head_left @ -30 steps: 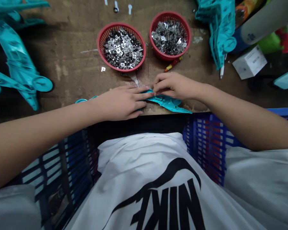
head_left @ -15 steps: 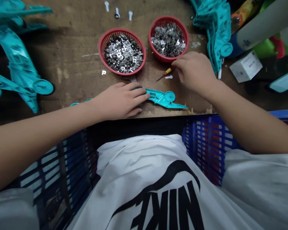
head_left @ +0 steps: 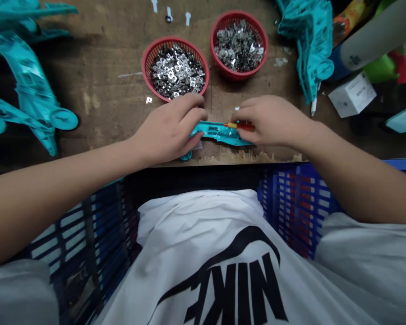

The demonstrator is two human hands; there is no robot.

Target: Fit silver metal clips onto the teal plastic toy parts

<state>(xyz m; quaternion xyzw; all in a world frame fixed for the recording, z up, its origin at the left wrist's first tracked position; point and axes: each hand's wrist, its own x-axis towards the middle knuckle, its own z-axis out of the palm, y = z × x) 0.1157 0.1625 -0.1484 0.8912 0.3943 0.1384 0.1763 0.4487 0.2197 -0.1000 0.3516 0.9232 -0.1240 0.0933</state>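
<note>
My left hand (head_left: 169,130) rests its fingers over the left end of a teal plastic moulded part (head_left: 221,133), which lies flat near the bench's front edge. My right hand (head_left: 272,121) pinches a small screwdriver with a red and yellow handle (head_left: 242,126), its tip pointing left along the part. The two hands are close together, and the left hand hides part of the teal piece. Just beyond the hands stand a red plastic basket (head_left: 145,65) and a second red basket (head_left: 237,77), both filled with small silver metal clips.
The worn wooden workbench (head_left: 101,90) has piles of teal parts (head_left: 27,76) at the left and more (head_left: 311,45) at the right. A small white box (head_left: 352,95) lies at the right. A blue plastic crate (head_left: 291,203) stands below the front edge.
My right hand has moved from beside the baskets to over the teal part, now holding the screwdriver. The part has shifted left, and my left hand has closed further over it.
</note>
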